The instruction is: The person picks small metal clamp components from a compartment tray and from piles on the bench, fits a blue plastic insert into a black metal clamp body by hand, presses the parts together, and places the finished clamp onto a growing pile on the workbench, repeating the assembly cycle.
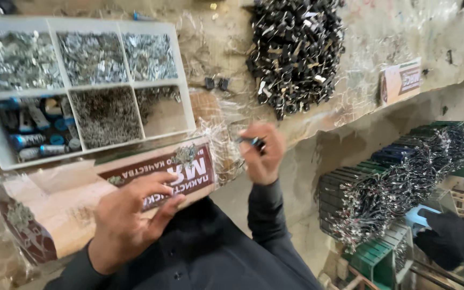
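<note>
Plastic-covered and worn, the workbench (pixel 350 32) fills the upper view; a heap of small black-and-silver parts (pixel 295 51) lies well beyond the right hand's fingertips, and two loose black pieces (pixel 216 83) sit between that heap and a white compartment tray (pixel 186 107); the tray, up and to the left of both hands, holds silver metal bits in most cells, blue-and-silver cylinders (pixel 36 129) in one, and one cell near its right edge is nearly bare.

Judging progress: the heap is large and the tray mostly full, while racks of finished-looking dark pieces with metal ends (pixel 398 177) stand off to the right, so much seems done and much remains; I cannot tell more.

The right hand (pixel 263 153) is raised, wrist bent, fingers curled nearly closed around a small dark part with a bluish end (pixel 253 142), pinched at the fingertips; the left hand (pixel 130 217) hovers lower, fingers loosely spread and slightly bent, holding nothing visible, its tips over a printed cardboard sheet (pixel 81 193) under plastic wrap; both are motion-blurred; a dark-gloved hand (pixel 447 236) of another person rests at lower right.
</note>
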`<action>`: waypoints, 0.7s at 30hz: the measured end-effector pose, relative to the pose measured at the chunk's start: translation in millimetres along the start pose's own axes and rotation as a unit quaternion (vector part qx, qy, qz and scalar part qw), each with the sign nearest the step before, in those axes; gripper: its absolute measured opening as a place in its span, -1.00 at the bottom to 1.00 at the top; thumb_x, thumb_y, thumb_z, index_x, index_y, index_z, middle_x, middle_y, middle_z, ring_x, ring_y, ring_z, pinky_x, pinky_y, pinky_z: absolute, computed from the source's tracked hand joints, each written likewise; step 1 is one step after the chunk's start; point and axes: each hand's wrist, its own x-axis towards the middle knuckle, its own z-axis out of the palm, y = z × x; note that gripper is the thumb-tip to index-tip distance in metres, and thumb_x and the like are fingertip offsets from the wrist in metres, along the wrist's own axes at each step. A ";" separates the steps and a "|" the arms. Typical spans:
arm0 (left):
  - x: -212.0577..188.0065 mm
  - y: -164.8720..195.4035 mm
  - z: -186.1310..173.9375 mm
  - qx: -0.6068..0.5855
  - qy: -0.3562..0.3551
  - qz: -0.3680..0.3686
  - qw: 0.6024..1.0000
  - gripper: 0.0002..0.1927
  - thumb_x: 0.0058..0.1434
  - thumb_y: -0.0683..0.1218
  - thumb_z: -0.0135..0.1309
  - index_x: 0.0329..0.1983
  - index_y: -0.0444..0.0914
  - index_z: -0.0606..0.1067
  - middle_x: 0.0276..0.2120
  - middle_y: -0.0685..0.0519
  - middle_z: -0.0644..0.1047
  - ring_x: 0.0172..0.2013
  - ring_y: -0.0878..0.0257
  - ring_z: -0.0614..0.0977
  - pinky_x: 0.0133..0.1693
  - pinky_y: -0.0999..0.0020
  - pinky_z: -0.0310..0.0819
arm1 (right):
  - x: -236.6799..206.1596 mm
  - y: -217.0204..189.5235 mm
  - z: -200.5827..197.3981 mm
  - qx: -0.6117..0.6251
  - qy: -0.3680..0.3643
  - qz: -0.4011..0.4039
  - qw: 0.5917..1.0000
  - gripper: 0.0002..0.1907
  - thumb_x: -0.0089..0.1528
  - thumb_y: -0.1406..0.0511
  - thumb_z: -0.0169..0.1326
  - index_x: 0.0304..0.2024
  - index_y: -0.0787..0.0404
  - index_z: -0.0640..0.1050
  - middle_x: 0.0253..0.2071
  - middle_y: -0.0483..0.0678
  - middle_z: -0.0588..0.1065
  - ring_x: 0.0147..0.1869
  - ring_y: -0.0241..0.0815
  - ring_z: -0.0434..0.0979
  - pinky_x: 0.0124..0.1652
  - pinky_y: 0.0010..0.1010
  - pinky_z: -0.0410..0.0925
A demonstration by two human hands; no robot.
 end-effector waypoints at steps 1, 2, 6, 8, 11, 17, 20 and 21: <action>3.4 2.4 1.3 -0.002 0.002 0.009 1.000 -0.66 0.16 -0.11 0.34 -0.12 -0.22 0.43 -0.13 -0.05 0.66 -0.20 0.10 0.74 -0.24 0.35 0.61 | -3.7 -2.7 7.5 0.011 0.003 0.000 1.000 -0.81 0.13 0.38 0.12 -0.20 0.30 0.56 -0.26 -0.03 0.49 -0.20 -0.19 0.51 -0.16 -0.41 0.37; 6.2 5.9 2.3 -0.004 0.003 0.017 1.000 -0.66 0.17 -0.11 0.34 -0.10 -0.21 0.43 -0.12 -0.04 0.66 -0.18 0.09 0.74 -0.21 0.33 0.61 | -6.7 -6.1 14.4 0.025 -0.005 -0.006 1.000 -0.80 0.12 0.40 0.10 -0.20 0.29 0.55 -0.22 0.00 0.51 -0.19 -0.18 0.53 -0.14 -0.41 0.39; 22.0 19.9 5.6 0.026 0.025 -0.005 0.999 -0.51 0.12 -0.17 0.31 0.13 -0.24 0.48 -0.11 -0.08 0.63 -0.17 0.04 0.71 -0.17 0.23 0.59 | -12.9 -26.8 37.6 0.105 -0.055 -0.028 0.993 -0.72 0.08 0.47 0.07 -0.14 0.28 0.53 -0.18 0.04 0.52 -0.14 -0.12 0.54 -0.07 -0.38 0.41; 28.6 24.9 4.7 0.023 0.028 -0.012 0.999 -0.48 0.13 -0.21 0.28 0.19 -0.22 0.48 -0.07 -0.08 0.62 -0.14 0.02 0.70 -0.15 0.21 0.59 | -13.7 -36.0 43.9 0.150 -0.087 -0.048 0.984 -0.70 0.11 0.46 0.08 -0.08 0.28 0.51 -0.16 0.04 0.54 -0.14 -0.13 0.57 -0.08 -0.39 0.42; 32.8 26.2 1.2 0.001 0.029 0.034 0.999 -0.52 0.12 -0.21 0.30 0.13 -0.20 0.52 -0.06 -0.06 0.61 -0.08 -0.01 0.69 -0.11 0.20 0.60 | -22.9 -47.2 51.3 0.117 -0.100 -0.088 0.984 -0.68 0.20 0.43 0.09 0.02 0.27 0.47 -0.06 0.05 0.54 -0.04 -0.14 0.58 0.00 -0.36 0.43; 20.3 18.2 -14.4 -0.060 0.036 0.018 0.997 -0.62 0.17 -0.25 0.34 0.05 -0.21 0.56 -0.10 0.00 0.61 -0.15 0.10 0.70 -0.18 0.28 0.59 | -41.2 -52.9 65.0 0.146 -0.113 -0.066 0.981 -0.48 0.33 0.33 0.03 0.33 0.30 0.27 0.05 0.06 0.42 0.05 -0.17 0.42 0.08 -0.36 0.35; 17.6 14.7 -21.7 -0.085 0.029 0.013 0.996 -0.63 0.18 -0.26 0.34 0.04 -0.22 0.55 -0.09 0.00 0.60 -0.15 0.13 0.71 -0.20 0.32 0.60 | -40.0 -56.4 69.1 0.146 -0.133 -0.085 0.977 -0.44 0.35 0.31 0.01 0.38 0.30 0.22 0.05 0.09 0.43 -0.01 -0.18 0.41 0.06 -0.36 0.34; 17.0 14.8 -23.5 -0.091 0.033 0.013 0.995 -0.63 0.18 -0.27 0.34 0.04 -0.23 0.55 -0.09 0.00 0.60 -0.14 0.13 0.71 -0.18 0.32 0.60 | -38.7 -58.7 69.8 0.138 -0.139 -0.102 0.975 -0.44 0.37 0.32 0.00 0.39 0.29 0.21 0.05 0.09 0.44 -0.03 -0.19 0.41 0.04 -0.36 0.34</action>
